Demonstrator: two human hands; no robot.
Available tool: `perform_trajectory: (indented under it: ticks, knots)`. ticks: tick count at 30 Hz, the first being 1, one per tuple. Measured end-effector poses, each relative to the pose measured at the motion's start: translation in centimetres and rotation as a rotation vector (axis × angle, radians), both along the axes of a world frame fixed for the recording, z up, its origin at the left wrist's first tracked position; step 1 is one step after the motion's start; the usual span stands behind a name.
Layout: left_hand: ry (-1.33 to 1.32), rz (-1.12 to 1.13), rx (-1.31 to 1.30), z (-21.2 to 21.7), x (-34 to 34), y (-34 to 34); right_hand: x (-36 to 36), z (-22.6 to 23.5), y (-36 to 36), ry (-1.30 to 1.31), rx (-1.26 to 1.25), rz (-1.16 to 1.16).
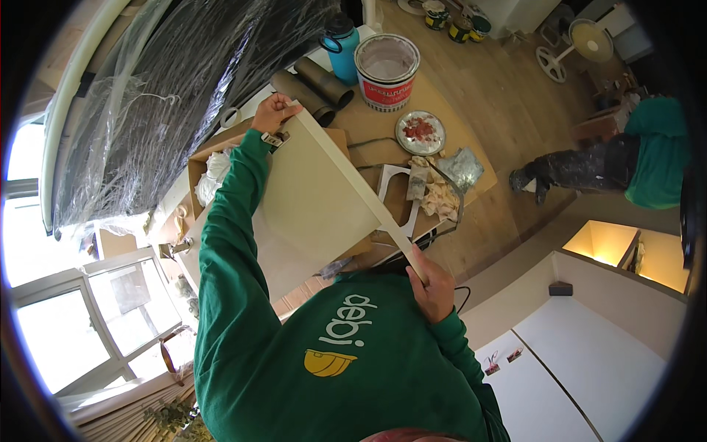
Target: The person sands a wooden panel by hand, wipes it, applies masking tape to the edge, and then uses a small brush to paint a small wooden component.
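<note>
A flat cream panel point(317, 199), looking like a cabinet door, is tilted in front of my body. My left hand point(274, 113) is closed on its far corner, with the thumb along the edge. At the near right end of the same long edge, my right hand point(433, 286) grips the panel, fingers wrapped round it. A metal hinge-like fitting point(276, 139) sits on the panel beside my left wrist. My left forearm crosses over the panel and hides part of it.
Beyond the panel, a work table point(442, 121) holds a paint bucket point(387, 92), a blue bottle point(343, 59), dark tubes point(317, 96), a round lid point(420, 132) with red bits and crumpled rags point(440, 197). Plastic sheeting point(155, 110) hangs left. Another person point(618, 162) is at the right.
</note>
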State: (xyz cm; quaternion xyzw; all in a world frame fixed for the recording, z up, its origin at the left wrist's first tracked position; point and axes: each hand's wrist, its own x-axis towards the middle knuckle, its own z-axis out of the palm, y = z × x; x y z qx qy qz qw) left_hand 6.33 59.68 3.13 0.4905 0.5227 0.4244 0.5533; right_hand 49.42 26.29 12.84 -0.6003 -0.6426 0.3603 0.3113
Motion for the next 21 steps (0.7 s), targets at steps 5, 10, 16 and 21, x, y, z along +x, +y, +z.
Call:
perform_trajectory:
  ticks: [5, 10, 16, 21]
  knots:
    - [-0.003, 0.006, -0.031, 0.2, 0.4, 0.1, -0.1, -0.2, 0.2, 0.001, 0.103, 0.014]
    - [0.010, -0.005, -0.022, -1.1, -0.6, 0.4, -0.2, 0.0, -0.2, 0.024, 0.048, 0.031]
    - [0.025, -0.002, -0.006, -1.2, -0.5, 0.5, -0.1, -0.5, -0.2, -0.029, 0.119, 0.010]
    - [0.023, -0.004, -0.002, -0.7, 0.0, 0.3, -0.2, -0.4, -0.1, -0.005, 0.102, -0.005]
